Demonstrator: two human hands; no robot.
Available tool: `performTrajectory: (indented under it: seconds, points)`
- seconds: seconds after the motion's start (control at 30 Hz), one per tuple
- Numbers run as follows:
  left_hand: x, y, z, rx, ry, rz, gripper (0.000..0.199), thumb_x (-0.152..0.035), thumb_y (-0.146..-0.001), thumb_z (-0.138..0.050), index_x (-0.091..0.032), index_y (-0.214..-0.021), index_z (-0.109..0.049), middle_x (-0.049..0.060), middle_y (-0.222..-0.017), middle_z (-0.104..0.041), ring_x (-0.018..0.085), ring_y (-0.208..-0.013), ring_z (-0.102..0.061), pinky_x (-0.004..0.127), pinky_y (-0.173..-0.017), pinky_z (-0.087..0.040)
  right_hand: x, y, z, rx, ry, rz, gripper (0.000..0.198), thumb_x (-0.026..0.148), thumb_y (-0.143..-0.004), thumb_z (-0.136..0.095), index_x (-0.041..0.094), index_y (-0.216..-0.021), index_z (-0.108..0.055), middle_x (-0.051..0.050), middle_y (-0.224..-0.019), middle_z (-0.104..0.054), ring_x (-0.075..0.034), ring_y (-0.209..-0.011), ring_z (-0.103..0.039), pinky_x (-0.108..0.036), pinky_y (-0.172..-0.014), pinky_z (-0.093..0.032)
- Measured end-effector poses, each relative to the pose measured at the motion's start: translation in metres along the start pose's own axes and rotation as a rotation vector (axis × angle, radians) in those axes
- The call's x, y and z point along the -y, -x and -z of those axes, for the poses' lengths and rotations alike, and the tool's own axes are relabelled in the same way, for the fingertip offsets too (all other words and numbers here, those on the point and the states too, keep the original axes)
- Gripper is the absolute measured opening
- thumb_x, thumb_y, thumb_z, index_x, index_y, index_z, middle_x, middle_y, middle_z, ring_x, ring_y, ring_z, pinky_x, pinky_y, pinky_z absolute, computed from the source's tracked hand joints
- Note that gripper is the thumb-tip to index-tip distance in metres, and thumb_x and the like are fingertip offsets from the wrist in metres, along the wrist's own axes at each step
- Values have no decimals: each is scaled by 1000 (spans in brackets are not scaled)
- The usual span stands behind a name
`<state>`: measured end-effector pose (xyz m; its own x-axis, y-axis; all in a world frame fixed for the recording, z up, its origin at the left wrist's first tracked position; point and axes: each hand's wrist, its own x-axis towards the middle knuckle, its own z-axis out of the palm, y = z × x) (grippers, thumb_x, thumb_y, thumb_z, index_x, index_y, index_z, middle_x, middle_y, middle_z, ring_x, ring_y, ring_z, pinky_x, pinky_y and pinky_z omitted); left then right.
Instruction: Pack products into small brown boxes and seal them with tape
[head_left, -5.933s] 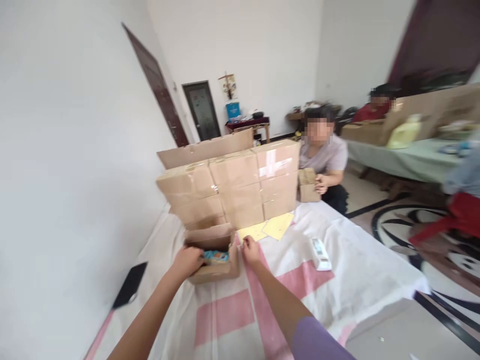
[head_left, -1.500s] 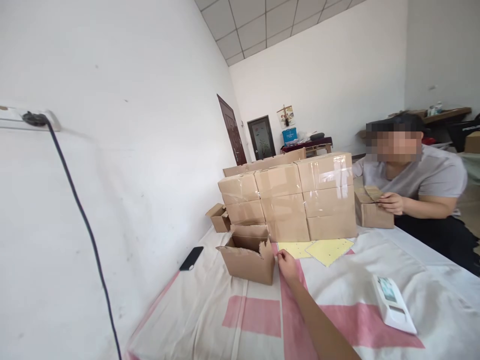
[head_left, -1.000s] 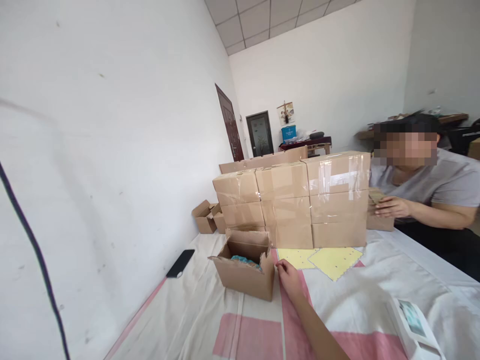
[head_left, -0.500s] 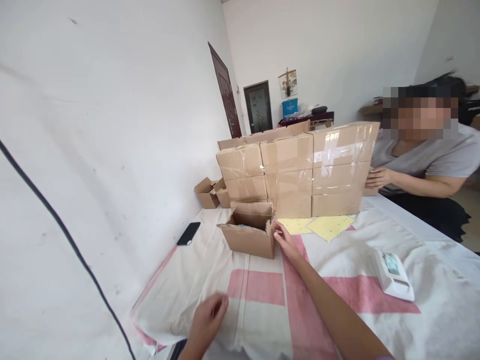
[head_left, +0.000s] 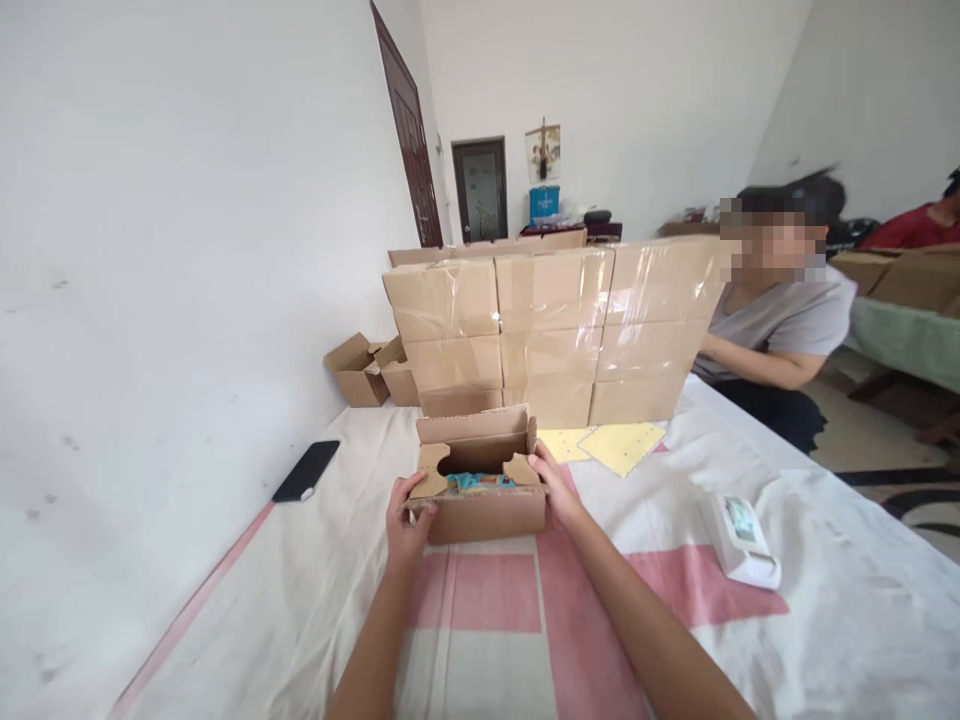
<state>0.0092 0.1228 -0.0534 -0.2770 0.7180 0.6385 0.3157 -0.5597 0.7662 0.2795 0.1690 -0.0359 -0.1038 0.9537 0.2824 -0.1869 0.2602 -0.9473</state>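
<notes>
Before me on the cloth-covered table stands a small cardboard box (head_left: 486, 517) with its top open and flaps raised. Inside lies a blue printed packet (head_left: 480, 482), partly hidden by the front wall. My left hand (head_left: 409, 518) grips the box's left end, thumb at the front and fingers over the side flap. At the right end, my right hand (head_left: 556, 485) is closed on the side wall and flap edge. Just behind the box rises a stack of taped cardboard boxes (head_left: 551, 335).
Yellow sheets (head_left: 622, 446) lie by the stack's foot. A white device with a screen (head_left: 742, 540) is at right, a black phone (head_left: 307, 470) at left. Open boxes (head_left: 358, 372) stand by the wall. A co-worker (head_left: 780, 310) crouches beyond the stack.
My left hand has moved up and forward from the near cloth to grip the box's left end. The box is turned more squarely toward me, its inner flaps and blue packet showing more. The view has shifted.
</notes>
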Motion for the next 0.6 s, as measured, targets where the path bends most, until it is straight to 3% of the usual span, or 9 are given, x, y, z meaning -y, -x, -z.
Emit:
performTrajectory:
  seconds: [0.13,0.23,0.33,0.4,0.47,0.53,0.6]
  points:
    - [-15,3,2,16,7,-38,48,-64,-79,-72,-17,-90,-72,2,-79,-55,18,-73,-56,30,-68,-46,16,2,-1,-99,-8,128,54,34,-85,-62,35,-139,-59,-2,-134,-63,-27,-124,-59,-40,-107,-49]
    - [-15,5,-1,-39,31,-9,55,-71,-83,-65,-17,-68,-60,-1,-69,-45,14,-63,-45,28,-61,-39,23,6,-3,-211,120,190,62,39,-86,-65,37,-147,-54,-4,-141,-54,-26,-124,-56,-39,-106,-48]
    - [-13,7,-3,-110,60,9,59,-73,-85,-60,-18,-65,-56,-2,-65,-42,14,-61,-41,28,-60,-36,27,10,-4,-233,180,225,68,53,-89,-64,38,-154,-47,-6,-145,-46,-26,-125,-54,-40,-104,-49]
    - [-14,7,-5,-140,76,21,60,-75,-83,-60,-18,-65,-58,-1,-65,-46,15,-63,-43,30,-64,-40,29,12,-6,-212,187,275,53,61,-93,-57,35,-138,-66,-6,-144,-46,-27,-128,-52,-41,-108,-47]
    - [-17,7,-6,-163,92,36,63,-79,-80,-60,-18,-65,-60,0,-64,-49,17,-65,-47,33,-70,-43,33,16,-8,-183,185,294,49,66,-96,-51,29,-107,-81,-6,-147,-46,-27,-132,-51,-42,-112,-44]
    - [-21,8,-8,-170,119,61,63,-78,-82,-57,-17,-68,-63,2,-65,-54,19,-68,-52,34,-73,-45,39,19,-9,-153,177,242,56,68,-96,-47,26,-86,-82,-5,-149,-48,-28,-135,-49,-41,-114,-42]
    - [-27,11,-9,-148,162,99,55,-69,-87,-57,-16,-73,-66,4,-69,-59,20,-70,-55,33,-70,-46,48,24,-6,-125,175,157,58,69,-97,-46,26,-80,-81,-5,-141,-59,-29,-141,-45,-41,-119,-36]
